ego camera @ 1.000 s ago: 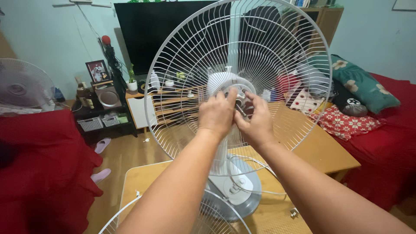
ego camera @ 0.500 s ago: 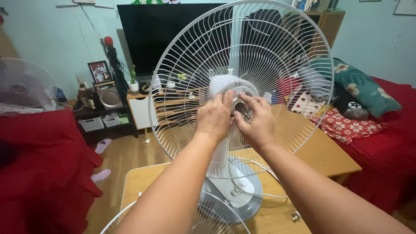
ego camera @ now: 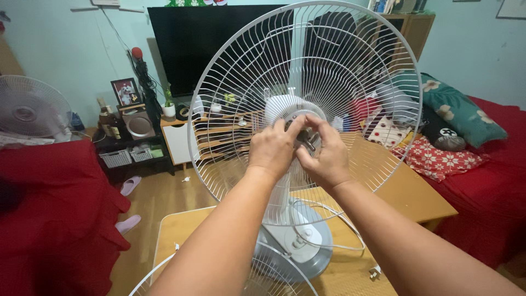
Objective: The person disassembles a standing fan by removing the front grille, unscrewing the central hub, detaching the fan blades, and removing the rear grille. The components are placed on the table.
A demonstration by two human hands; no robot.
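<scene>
Fan motor hub (ego camera: 285, 109) pinched by left hand (ego camera: 272, 149) and right hand (ego camera: 324, 156) fingers — wooden table (ego camera: 416, 192), red bed (ego camera: 493, 181), dark television (ego camera: 203, 38)

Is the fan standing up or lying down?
Standing up. The fan's rear grille faces the camera upright, on its round base on the wooden table, with both hands at the hub.

Even, fairly bright indoor light fills the room, with soft, faint shadows on the wooden worktop (ego camera: 416, 197). The wide lens bends the edges (the forearms swell toward the bottom corners). The fan guard (ego camera: 307, 71) wires stay crisp; the television (ego camera: 219, 44) is matte black, showing no glare. Little motion blur.
</scene>
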